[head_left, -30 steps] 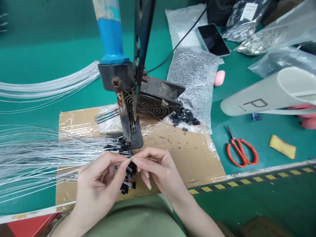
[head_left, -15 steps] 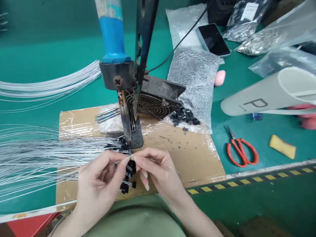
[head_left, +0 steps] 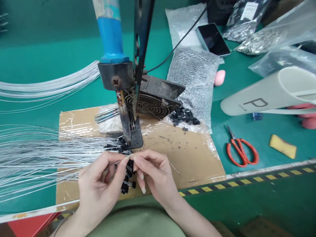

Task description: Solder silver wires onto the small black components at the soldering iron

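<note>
Shifted slightly leftward, my right hand (head_left: pixel 158 177) pinches a thin pale wire (head_left: pixel 174 168) whose tail shows further out, meeting the closed pinch of my left hand (head_left: pixel 101 184), apparently on the same wire, so fine work seems centred there, beside small black plastic blocks (head_left: pixel 124 189) on brown cardboard (head_left: pixel 192 158).

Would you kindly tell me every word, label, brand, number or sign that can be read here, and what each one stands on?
"P": a large letter on the white cylindrical container.
Small print beside that letter: too small to read.
White label on the silvery bag: has print, but too blurred to read.
I can make out no other text.
</note>
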Demonstrator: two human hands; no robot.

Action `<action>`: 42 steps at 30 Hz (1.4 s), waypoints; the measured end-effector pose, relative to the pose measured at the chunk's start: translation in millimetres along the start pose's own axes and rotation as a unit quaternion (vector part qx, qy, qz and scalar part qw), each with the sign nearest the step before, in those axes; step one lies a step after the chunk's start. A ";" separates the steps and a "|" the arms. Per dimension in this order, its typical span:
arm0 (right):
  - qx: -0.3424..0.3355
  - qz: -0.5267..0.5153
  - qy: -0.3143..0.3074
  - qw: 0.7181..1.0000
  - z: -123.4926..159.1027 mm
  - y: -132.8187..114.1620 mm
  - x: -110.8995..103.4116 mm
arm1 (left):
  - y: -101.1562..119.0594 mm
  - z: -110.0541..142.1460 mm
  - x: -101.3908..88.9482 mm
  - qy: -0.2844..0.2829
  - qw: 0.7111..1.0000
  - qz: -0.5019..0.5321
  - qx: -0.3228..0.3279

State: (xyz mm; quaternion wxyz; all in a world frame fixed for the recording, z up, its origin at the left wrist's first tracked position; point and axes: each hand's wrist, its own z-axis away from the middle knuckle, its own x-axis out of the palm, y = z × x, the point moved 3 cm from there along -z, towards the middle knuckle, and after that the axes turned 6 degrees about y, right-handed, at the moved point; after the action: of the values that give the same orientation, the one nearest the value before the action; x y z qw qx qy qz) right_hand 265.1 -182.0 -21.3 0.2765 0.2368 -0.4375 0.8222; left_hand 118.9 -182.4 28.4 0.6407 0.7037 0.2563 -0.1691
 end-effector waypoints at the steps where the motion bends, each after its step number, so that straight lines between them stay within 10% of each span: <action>1: 0.001 -0.002 0.000 1.000 -0.1 -0.4 0.2 | -0.1 0.2 0.0 0.001 1.000 0.000 0.000; 27: 0.016 -0.033 0.038 0.999 -0.3 5.8 7.3 | 0.5 5.6 4.3 0.027 0.999 0.001 -0.025; 32: -0.094 0.115 0.018 0.989 2.1 -23.2 -19.4 | -1.9 0.0 -2.9 0.017 0.998 0.003 -0.067; 34: -0.244 0.243 0.135 0.929 2.7 -54.4 -45.0 | -3.0 -3.8 -6.0 0.000 0.998 0.002 -0.069; 37: -0.404 0.474 0.318 0.715 1.7 -97.7 -78.4 | -4.2 -7.5 -8.7 -0.023 0.996 0.026 -0.081; 39: -0.405 0.610 0.307 0.607 -8.2 -111.4 -90.1 | -4.1 -8.2 -9.6 -0.028 0.996 0.031 -0.082; 42: -0.412 0.695 0.257 0.531 -19.7 -116.1 -96.9 | -3.9 -7.8 -9.7 -0.028 0.996 0.024 -0.077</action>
State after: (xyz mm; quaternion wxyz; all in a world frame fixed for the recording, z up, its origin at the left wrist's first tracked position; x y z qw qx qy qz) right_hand 410.2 -135.2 -24.1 -0.2144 -0.5034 -0.6644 0.5091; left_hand 108.0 -175.9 31.7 0.7041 0.6530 0.2332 -0.1530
